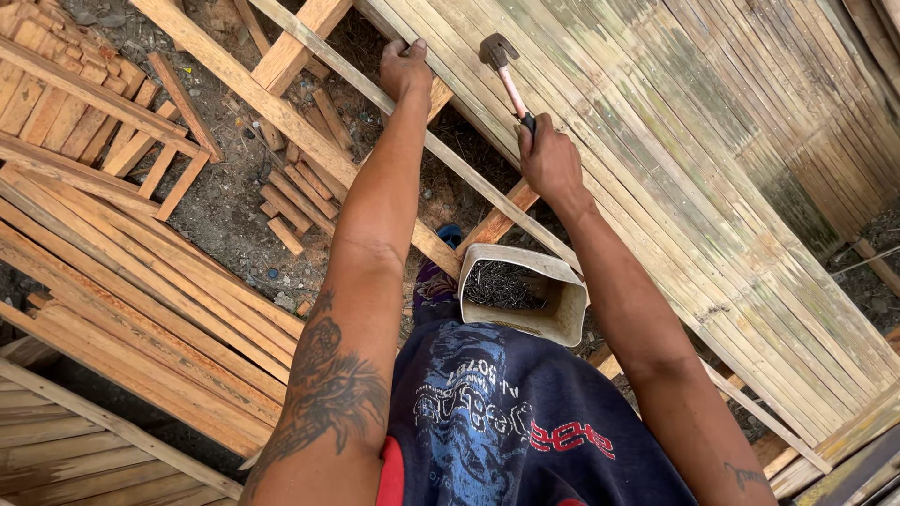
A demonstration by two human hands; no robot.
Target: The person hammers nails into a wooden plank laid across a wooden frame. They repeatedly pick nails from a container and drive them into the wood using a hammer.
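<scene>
- We see the right hand [551,161] closed around the handle of a hammer [506,70]; head raised over the woven bamboo panel [675,159], not touching it as far as we can tell.
- Hammer handle mostly hidden inside the fist, only the pinkish upper shaft and the dark metal head show.
- Left hand [405,67] pressed on a thin wooden strip [450,155] at the panel's edge, fingers curled down over it; fingertips hidden behind the knuckles, so we can't tell if a nail is pinched there.
- The strip runs diagonally from the top of the frame down toward the container; its lower end is hidden behind the container and right forearm.
- Pale container of dark nails [525,290] sits between the forearms, just above the person's lap; near wall cut off by the dark blue shirt [506,422].
- Panel's right and lower edges run out of frame; far right part dim and greenish.
- Wooden framing beams [281,98] under the panel only partly visible, crossing over dirt ground [225,201].
- Stack of long planks [141,309] at left, cut off at the frame edge; short wood offcuts [291,201] scattered on the dirt.
- Small blue object near the container, too hidden to identify.
</scene>
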